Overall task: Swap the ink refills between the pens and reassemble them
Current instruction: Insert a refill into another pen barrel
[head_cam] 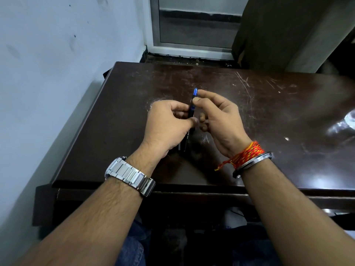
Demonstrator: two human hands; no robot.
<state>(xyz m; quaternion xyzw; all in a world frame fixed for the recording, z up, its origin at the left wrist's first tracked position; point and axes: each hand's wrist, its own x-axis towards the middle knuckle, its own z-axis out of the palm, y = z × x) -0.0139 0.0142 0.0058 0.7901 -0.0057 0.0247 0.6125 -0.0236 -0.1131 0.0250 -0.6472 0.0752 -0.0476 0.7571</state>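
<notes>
A dark pen with a blue tip (193, 101) is held upright above the dark wooden table (119, 116), blue end pointing away from me. My left hand (169, 125) grips the pen's lower barrel. My right hand (217, 116) pinches the upper end near the blue tip between thumb and forefinger. A second dark pen or pen part (184, 141) lies on the table just below my hands, partly hidden by them.
The table stands against a pale wall (48, 64) on the left. A window frame (192, 35) and a dark curtain (278, 31) are behind it. Something shiny and clear (343, 121) lies at the table's right edge. The near table edge is under my wrists.
</notes>
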